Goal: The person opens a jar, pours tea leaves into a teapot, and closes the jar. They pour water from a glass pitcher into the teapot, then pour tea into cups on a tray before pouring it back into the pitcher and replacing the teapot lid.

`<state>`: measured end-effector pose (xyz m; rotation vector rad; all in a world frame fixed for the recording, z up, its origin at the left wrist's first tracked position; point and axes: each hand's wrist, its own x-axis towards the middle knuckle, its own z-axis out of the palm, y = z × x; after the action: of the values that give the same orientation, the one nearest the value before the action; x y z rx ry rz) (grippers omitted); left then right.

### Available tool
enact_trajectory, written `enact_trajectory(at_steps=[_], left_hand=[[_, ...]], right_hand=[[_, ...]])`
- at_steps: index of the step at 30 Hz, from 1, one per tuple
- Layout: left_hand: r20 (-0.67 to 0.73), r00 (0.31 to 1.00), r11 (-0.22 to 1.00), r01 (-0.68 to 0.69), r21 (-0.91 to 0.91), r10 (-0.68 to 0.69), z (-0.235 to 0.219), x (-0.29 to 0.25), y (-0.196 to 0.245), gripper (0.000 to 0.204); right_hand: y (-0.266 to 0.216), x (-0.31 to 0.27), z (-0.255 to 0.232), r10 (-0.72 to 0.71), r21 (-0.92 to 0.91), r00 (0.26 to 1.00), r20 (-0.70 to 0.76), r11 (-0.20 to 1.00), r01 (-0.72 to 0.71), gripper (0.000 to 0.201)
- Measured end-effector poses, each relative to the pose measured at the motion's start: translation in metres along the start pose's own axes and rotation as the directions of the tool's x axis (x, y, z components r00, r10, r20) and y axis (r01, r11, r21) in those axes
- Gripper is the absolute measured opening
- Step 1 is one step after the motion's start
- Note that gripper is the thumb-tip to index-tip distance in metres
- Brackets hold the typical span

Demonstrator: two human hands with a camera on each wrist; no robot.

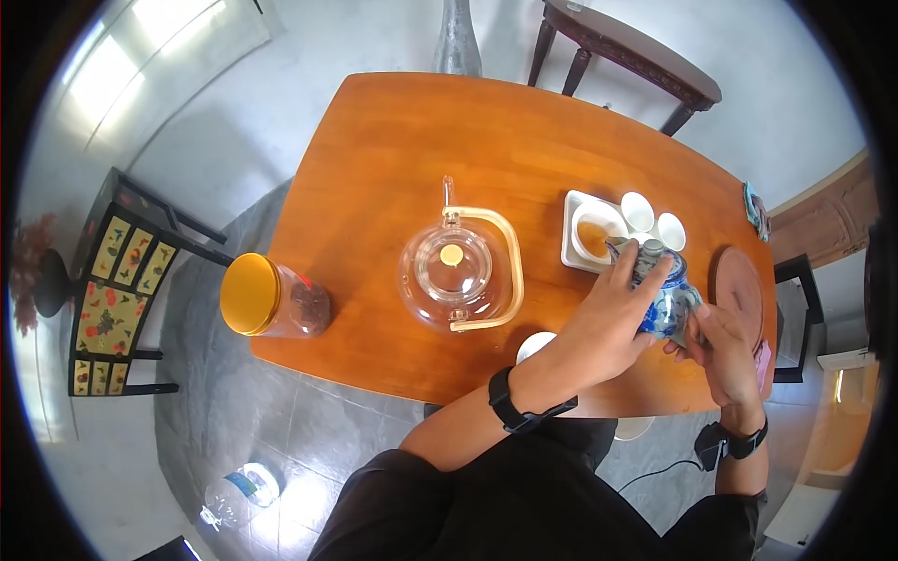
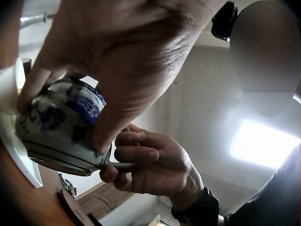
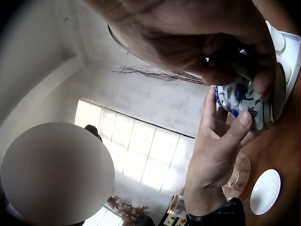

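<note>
Both hands hold a blue-and-white porcelain teapot (image 1: pixel 666 304), tilted close to a white tray (image 1: pixel 567 234). My left hand (image 1: pixel 599 327) grips the pot's body from the side, thumb and fingers spread round it in the left wrist view. My right hand (image 1: pixel 722 351) holds the handle, its fingers curled round the loop (image 2: pixel 123 165). In the tray sits a white bowl (image 1: pixel 585 214) with amber liquid inside, partly overlapped by the pot in the head view. Two small white cups (image 1: pixel 637 211) stand at its right. The left forearm partly hides another white bowl (image 1: pixel 535 346).
Left of the hands stands a glass kettle (image 1: pixel 421 299) with a light wooden handle. A yellow-lidded jar (image 1: pixel 251 294) is at the table's left edge. A round brown board (image 1: pixel 738 285) lies at the right, with a cloth (image 1: pixel 756 211) behind it.
</note>
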<state>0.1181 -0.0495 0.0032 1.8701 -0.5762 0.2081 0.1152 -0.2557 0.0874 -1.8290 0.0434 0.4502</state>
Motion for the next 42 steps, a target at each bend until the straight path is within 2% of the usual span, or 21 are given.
enact_trajectory(at_steps=[11, 16, 28, 37, 42], left_hand=[[-0.034, 0.999, 0.998, 0.014, -0.066, -0.016, -0.007, 0.0, 0.001, 0.091], [-0.033, 0.999, 0.996, 0.017, -0.089, -0.02, -0.01, 0.002, 0.0, 0.089], [-0.01, 1.0, 0.994, 0.007, -0.11, -0.008, -0.012, 0.008, 0.001, 0.09], [-0.041, 0.999, 0.996, -0.035, -0.082, 0.032, -0.014, 0.009, 0.003, 0.091], [-0.018, 1.0, 0.999, -0.012, -0.031, 0.011, -0.013, 0.01, 0.009, 0.091]], right_hand=[[-0.02, -0.001, 0.004, 0.014, -0.046, 1.0, 0.02, 0.999, -0.013, 0.034], [-0.023, -0.002, 0.004, 0.02, 0.0, 0.999, 0.041, 1.0, -0.02, 0.029], [-0.029, -0.004, 0.001, 0.025, 0.0, 0.999, 0.03, 1.0, -0.025, 0.03], [-0.024, -0.005, 0.005, -0.031, 0.025, 0.999, 0.022, 0.999, 0.031, 0.032], [-0.021, -0.009, 0.008, -0.036, 0.09, 0.999, -0.006, 0.995, 0.036, 0.03]])
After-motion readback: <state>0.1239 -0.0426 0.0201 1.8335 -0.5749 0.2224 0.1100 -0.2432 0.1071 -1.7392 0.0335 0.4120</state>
